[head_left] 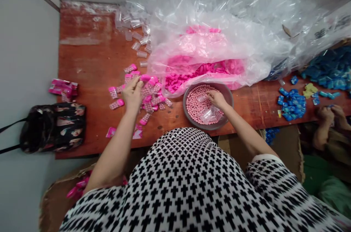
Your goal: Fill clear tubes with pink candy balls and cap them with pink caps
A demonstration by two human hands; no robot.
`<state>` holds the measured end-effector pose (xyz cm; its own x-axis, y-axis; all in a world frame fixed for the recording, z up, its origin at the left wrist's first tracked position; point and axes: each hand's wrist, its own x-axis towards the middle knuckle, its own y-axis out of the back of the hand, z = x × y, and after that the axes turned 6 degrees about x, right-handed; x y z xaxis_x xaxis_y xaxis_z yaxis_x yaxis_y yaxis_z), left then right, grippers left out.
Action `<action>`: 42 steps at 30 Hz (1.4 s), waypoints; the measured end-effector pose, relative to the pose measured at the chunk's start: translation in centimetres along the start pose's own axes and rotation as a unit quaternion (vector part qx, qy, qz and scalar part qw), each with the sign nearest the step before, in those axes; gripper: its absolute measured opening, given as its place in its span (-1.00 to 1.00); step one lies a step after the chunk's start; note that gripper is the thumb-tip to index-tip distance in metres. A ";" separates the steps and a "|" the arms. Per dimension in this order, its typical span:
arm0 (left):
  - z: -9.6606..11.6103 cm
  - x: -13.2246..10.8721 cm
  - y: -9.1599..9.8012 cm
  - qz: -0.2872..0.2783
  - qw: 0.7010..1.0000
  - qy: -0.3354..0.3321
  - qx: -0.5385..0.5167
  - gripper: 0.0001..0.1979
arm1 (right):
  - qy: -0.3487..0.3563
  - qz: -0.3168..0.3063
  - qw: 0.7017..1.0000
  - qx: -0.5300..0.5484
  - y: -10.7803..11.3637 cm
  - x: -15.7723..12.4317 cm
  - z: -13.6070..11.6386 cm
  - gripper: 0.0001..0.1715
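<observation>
My left hand (133,95) is closed at the left of the pile, with a pink plastic cap (144,78) at its fingertips. Around it lie many small clear bottles (149,107) filled with pink beads and topped with pink caps. Inside a grey bowl (230,97), my right hand (216,98) pinches a small clear plastic cup (202,98) over the pink beads (193,102). More clear cups (210,114) rest on the beads nearer my body. The right fingertips are partly hidden.
A large clear bag (233,42) of loose pink caps (175,82) lies behind the bowl. Empty clear cups (136,45) are scattered at the back left. A black patterned bag (70,126) sits left. At right are blue pieces (293,106) and another person's hands (326,115).
</observation>
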<state>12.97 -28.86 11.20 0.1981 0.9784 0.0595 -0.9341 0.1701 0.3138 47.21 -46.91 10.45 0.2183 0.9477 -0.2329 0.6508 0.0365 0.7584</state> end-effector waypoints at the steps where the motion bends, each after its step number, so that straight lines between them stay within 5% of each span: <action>1: -1.0 0.5 0.7 0.022 1.000 -0.005 0.021 -0.65 | 0.023 -0.032 0.997 -0.067 -0.7 0.2 0.3 -0.68; 5: -2.2 -0.7 -0.3 0.035 0.998 -0.035 0.037 -0.62 | 0.092 -0.103 0.964 -0.228 -2.9 0.6 -0.4 -0.63; 11: 1.8 -6.2 -7.6 -0.105 0.993 -0.013 0.055 -0.70 | 0.036 -0.122 0.967 -0.222 -2.7 1.2 -0.6 -0.76; 15: 3.5 -8.6 -12.0 -0.219 0.975 -0.010 0.045 -0.74 | -0.075 -0.042 0.993 0.081 -2.0 0.6 -0.4 -0.79; 18: 4.0 -9.6 -14.3 -0.260 0.965 0.000 0.027 -0.75 | -0.130 0.002 0.903 0.410 -2.3 -0.9 -1.2 -0.65; 21: 4.4 -10.2 -15.6 -0.259 0.966 -0.008 -0.012 -0.81 | -0.127 -0.016 0.827 0.547 -2.7 -2.7 -2.5 -0.56; 24: 4.7 -10.4 -15.8 -0.246 0.969 -0.023 -0.017 -0.87 | -0.064 -0.055 0.876 0.474 -2.4 -3.3 -3.1 -0.59; 27: 4.9 -10.2 -15.0 -0.240 0.970 -0.038 0.003 -0.86 | 0.021 -0.088 0.978 0.188 -1.3 -2.2 -2.4 -0.71; 31: 4.6 -10.0 -13.1 -0.215 0.976 -0.014 0.034 -0.78 | 0.021 -0.104 0.980 -0.167 -0.7 0.5 -0.6 -0.70; 37: 3.3 -10.3 -10.4 -0.205 0.976 0.026 0.066 -0.82 | 0.050 -0.184 0.975 -0.118 -5.9 1.5 -0.4 -0.75; 42: 2.6 -10.4 -10.3 -0.194 0.977 0.032 0.077 -0.78 | 0.038 -0.163 0.986 -0.018 -7.5 -0.3 -0.2 -0.73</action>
<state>21.32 -41.14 9.82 0.5051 0.8499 -0.1501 -0.7352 0.5148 0.4409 42.12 -47.39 4.97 -0.0537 0.9047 -0.4226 0.6516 0.3524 0.6717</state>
